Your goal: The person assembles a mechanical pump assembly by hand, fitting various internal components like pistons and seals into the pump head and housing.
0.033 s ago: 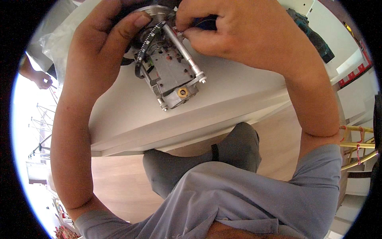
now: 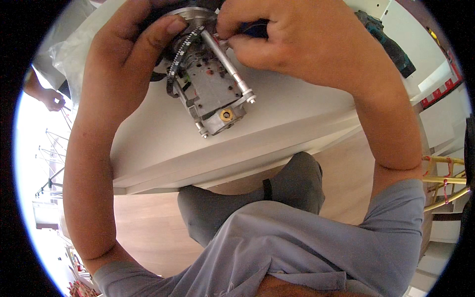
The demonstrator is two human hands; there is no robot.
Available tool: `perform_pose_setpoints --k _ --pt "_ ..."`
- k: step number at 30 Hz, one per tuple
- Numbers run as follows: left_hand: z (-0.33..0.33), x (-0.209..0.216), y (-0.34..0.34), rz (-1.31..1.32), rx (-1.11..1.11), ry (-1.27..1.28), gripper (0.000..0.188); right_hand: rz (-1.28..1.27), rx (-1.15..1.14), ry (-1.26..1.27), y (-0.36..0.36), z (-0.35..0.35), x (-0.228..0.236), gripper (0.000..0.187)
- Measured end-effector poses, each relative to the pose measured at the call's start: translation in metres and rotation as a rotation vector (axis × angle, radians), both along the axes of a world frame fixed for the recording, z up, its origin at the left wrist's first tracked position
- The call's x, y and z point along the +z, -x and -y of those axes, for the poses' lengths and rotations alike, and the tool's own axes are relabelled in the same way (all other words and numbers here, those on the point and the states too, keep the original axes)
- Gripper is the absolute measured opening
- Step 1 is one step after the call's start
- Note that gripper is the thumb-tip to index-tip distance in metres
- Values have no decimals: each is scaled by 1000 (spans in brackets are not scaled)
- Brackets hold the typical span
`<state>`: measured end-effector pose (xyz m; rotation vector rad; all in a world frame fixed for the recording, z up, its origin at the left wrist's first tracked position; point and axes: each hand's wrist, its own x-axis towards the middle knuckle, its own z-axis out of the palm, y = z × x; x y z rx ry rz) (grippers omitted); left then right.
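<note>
A grey metal mechanism (image 2: 210, 81) lies tilted on the white table at the top. It has two silver rods, a brass fitting (image 2: 226, 115) at its near end and a curved black scale band (image 2: 179, 59) with white marks. My left hand (image 2: 123, 54) is closed round its far left side, with the thumb on the round metal part. My right hand (image 2: 282, 44) is closed in a pinch, thumb and forefinger against the mechanism's far right side. Something dark blue shows inside its curled fingers; what they hold is mostly hidden.
The white table's edge (image 2: 237, 141) runs close before my knees. Clear plastic wrapping (image 2: 69, 57) lies at the far left, near another person's hand (image 2: 52, 99). A dark teal object (image 2: 386, 44) lies at the far right. Yellow rails (image 2: 445, 180) stand at the right.
The mechanism has shifted very slightly to the left, and my right fingertips have moved slightly with it. Both hands keep their places on it.
</note>
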<state>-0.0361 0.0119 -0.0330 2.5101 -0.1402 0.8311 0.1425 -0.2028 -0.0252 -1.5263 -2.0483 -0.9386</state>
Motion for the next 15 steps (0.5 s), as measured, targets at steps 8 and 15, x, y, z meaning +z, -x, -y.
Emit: perform_pose_setpoints --k 8,15 --pt "5 -5 -2 75 -72 107 35 68 16 -69 -1 -1 -3 12" --pt "-3 14 6 155 -129 -443 30 -44 59 -41 -1 -2 -3 11"
